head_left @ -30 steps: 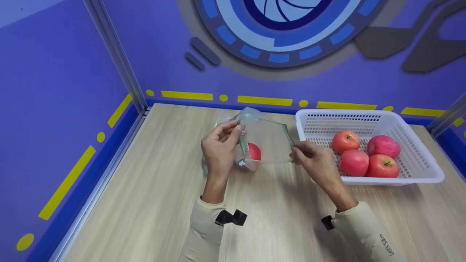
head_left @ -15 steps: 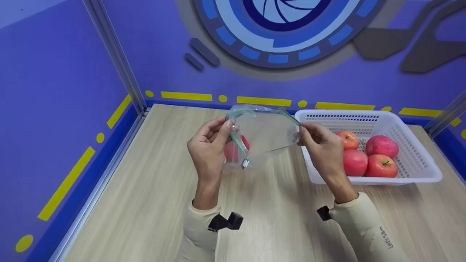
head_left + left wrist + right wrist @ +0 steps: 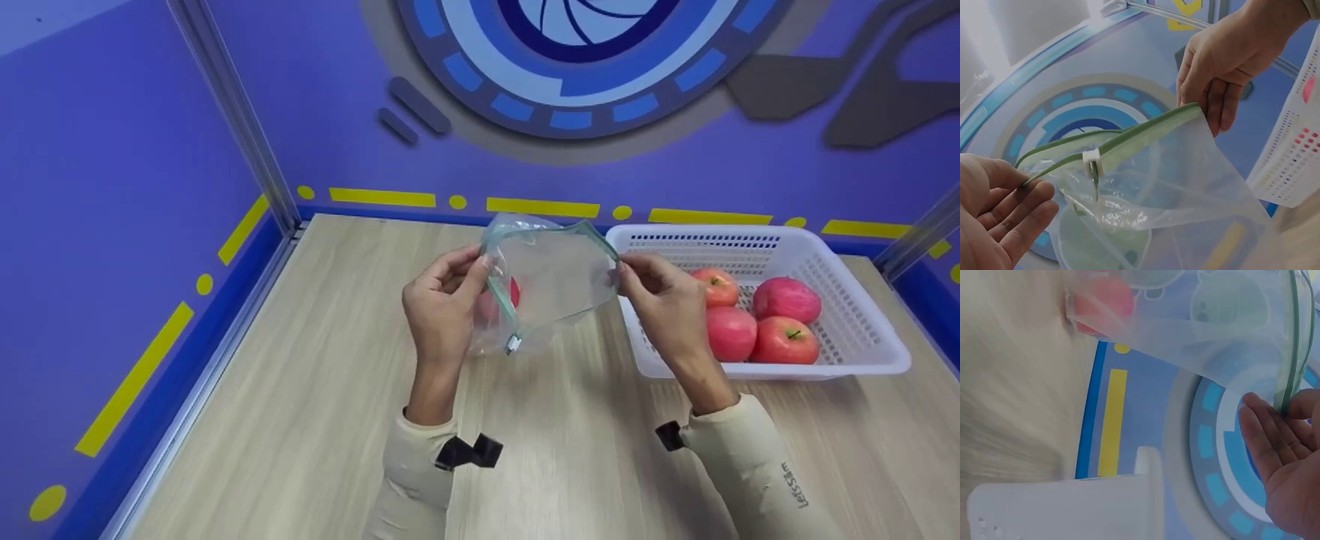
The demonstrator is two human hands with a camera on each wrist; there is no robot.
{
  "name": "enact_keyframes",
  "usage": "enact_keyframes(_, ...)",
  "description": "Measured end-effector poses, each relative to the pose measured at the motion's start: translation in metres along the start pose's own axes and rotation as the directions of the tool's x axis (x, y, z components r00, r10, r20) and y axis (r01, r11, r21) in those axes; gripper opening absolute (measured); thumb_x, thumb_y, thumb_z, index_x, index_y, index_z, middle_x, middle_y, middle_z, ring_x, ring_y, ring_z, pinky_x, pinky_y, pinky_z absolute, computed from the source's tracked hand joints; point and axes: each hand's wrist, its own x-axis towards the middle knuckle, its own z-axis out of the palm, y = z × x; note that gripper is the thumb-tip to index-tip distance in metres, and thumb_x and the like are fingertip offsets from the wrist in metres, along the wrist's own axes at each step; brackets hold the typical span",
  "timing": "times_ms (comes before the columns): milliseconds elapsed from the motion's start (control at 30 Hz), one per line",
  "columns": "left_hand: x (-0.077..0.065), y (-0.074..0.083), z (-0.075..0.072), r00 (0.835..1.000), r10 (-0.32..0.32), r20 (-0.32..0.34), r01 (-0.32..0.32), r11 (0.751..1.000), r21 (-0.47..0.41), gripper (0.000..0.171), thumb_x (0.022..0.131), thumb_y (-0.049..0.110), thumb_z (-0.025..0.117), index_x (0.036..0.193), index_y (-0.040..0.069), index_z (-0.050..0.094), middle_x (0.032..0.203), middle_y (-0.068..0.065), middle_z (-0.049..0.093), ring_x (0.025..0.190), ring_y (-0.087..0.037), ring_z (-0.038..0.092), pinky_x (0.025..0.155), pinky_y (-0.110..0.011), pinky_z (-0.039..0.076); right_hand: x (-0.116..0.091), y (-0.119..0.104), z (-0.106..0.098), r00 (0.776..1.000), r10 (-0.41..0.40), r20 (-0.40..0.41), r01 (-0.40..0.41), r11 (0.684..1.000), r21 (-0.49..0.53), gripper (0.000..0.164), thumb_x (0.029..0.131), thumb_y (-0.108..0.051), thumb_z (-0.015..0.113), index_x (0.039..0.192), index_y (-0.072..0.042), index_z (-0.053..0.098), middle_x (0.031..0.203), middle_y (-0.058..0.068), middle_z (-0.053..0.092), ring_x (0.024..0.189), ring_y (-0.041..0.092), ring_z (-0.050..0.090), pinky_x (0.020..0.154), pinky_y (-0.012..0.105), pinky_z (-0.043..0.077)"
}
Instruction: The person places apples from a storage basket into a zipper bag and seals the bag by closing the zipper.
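A clear zipper bag with a green-edged mouth hangs between my two hands, its mouth spread apart. My left hand pinches the left side of the rim between thumb and fingers. The opposite corner of the rim is pinched by my right hand. A white slider sits on the green zipper, nearer the left hand. Inside the bag, at its bottom, lies a red apple, partly hidden behind the zipper in the head view. Pale printed shapes show on the bag's side in the right wrist view.
To the right stands a white perforated plastic basket holding several red apples; my right hand overlaps its left edge in the head view. A blue-purple printed wall rises behind the wooden table.
The bag's mouth has widened as my right hand moved up and slightly right and my left hand first shifted left, then slightly back right. The apple remains in the bag.
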Motion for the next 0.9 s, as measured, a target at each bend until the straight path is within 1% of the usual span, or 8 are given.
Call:
enact_keyframes(133, 0.0, -0.012, 0.002, 0.998, -0.057, 0.018, 0.057, 0.998, 0.016, 0.019, 0.098, 0.01, 0.078, 0.115, 0.002, 0.079, 0.099, -0.006, 0.077, 0.087, -0.023, 0.075, 0.081, -0.035, 0.064, 0.001, 0.01, 0.001, 0.999, 0.035, 0.027, -0.033, 0.998, -0.062, 0.019, 0.103, -0.008, 0.071, 0.118, 0.001, 0.077, 0.102, 0.008, 0.079, 0.084, 0.007, 0.073, 0.08, 0.015, 0.057)
enact_keyframes(267, -0.001, -0.022, 0.007, 0.995, -0.097, 0.024, 0.096, 0.995, 0.037, 0.018, 0.098, 0.009, 0.078, 0.114, 0.003, 0.08, 0.099, -0.005, 0.077, 0.088, -0.022, 0.076, 0.081, -0.034, 0.064, 0.004, 0.02, 0.001, 0.998, 0.05, 0.03, -0.047, 0.994, -0.102, 0.017, 0.103, -0.009, 0.071, 0.117, 0.0, 0.077, 0.099, 0.009, 0.079, 0.082, 0.009, 0.072, 0.078, 0.012, 0.056)
enact_keyframes(433, -0.003, -0.028, 0.013, 0.99, -0.138, 0.03, 0.136, 0.989, 0.06, 0.017, 0.096, 0.012, 0.08, 0.112, 0.005, 0.082, 0.098, -0.004, 0.079, 0.086, -0.02, 0.076, 0.077, -0.036, 0.065, 0.004, 0.027, -0.002, 0.996, 0.071, 0.047, -0.067, 0.994, -0.081, 0.017, 0.103, -0.009, 0.071, 0.116, 0.0, 0.077, 0.097, 0.011, 0.078, 0.081, 0.009, 0.071, 0.077, 0.013, 0.056)
enact_keyframes(500, -0.003, -0.029, 0.013, 0.989, -0.141, 0.035, 0.139, 0.989, 0.055, 0.017, 0.096, 0.013, 0.081, 0.111, 0.004, 0.081, 0.098, -0.005, 0.08, 0.087, -0.021, 0.076, 0.076, -0.037, 0.065, 0.003, 0.028, -0.006, 0.995, 0.075, 0.063, -0.071, 0.995, -0.068, 0.019, 0.104, -0.012, 0.071, 0.118, 0.0, 0.077, 0.099, 0.011, 0.078, 0.082, 0.009, 0.071, 0.079, 0.013, 0.057)
enact_keyframes(600, -0.004, -0.029, 0.013, 0.989, -0.143, 0.033, 0.141, 0.988, 0.064, 0.017, 0.097, 0.013, 0.081, 0.112, 0.006, 0.082, 0.099, -0.003, 0.079, 0.087, -0.02, 0.076, 0.074, -0.036, 0.065, 0.002, 0.03, -0.013, 0.994, 0.077, 0.077, -0.073, 0.996, -0.054, 0.023, 0.105, -0.016, 0.07, 0.122, -0.002, 0.077, 0.105, 0.009, 0.079, 0.087, 0.006, 0.072, 0.082, 0.014, 0.056)
enact_keyframes(733, -0.004, -0.028, 0.015, 0.989, -0.144, 0.029, 0.141, 0.986, 0.085, 0.017, 0.096, 0.014, 0.081, 0.111, 0.006, 0.082, 0.099, -0.003, 0.079, 0.087, -0.019, 0.076, 0.072, -0.034, 0.065, 0.004, 0.034, -0.024, 0.994, 0.073, 0.079, -0.07, 0.997, -0.038, 0.026, 0.104, -0.017, 0.071, 0.125, -0.002, 0.076, 0.113, 0.009, 0.079, 0.094, -0.001, 0.072, 0.086, 0.013, 0.055)
enact_keyframes(900, -0.004, -0.029, 0.018, 0.992, -0.127, 0.027, 0.123, 0.986, 0.108, 0.016, 0.095, 0.012, 0.082, 0.11, 0.005, 0.082, 0.097, -0.004, 0.079, 0.085, -0.019, 0.076, 0.072, -0.034, 0.065, 0.008, 0.042, -0.039, 0.996, 0.055, 0.073, -0.05, 0.996, -0.074, 0.031, 0.1, -0.015, 0.077, 0.128, -0.003, 0.074, 0.118, 0.011, 0.077, 0.098, -0.003, 0.071, 0.086, 0.011, 0.053)
